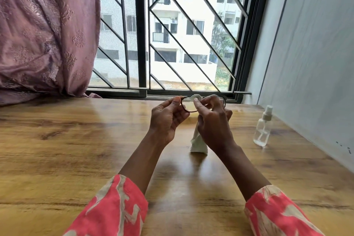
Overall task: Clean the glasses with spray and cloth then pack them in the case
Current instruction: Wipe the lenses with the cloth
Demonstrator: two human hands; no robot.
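Glasses (188, 105) held above the table (76, 140): your left hand (166, 119) pinches the rim, your right hand (211, 120) presses the cloth (196, 98) onto a lens, probably the left. Rub lightly, support the frame.

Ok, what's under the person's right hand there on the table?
The white cloth hangs from the right hand down to the wooden table. The hand hides its upper part.

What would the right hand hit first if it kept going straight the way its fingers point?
The glasses: the right hand already presses the cloth on them. Past those, probably the window grille, though depth is unclear.
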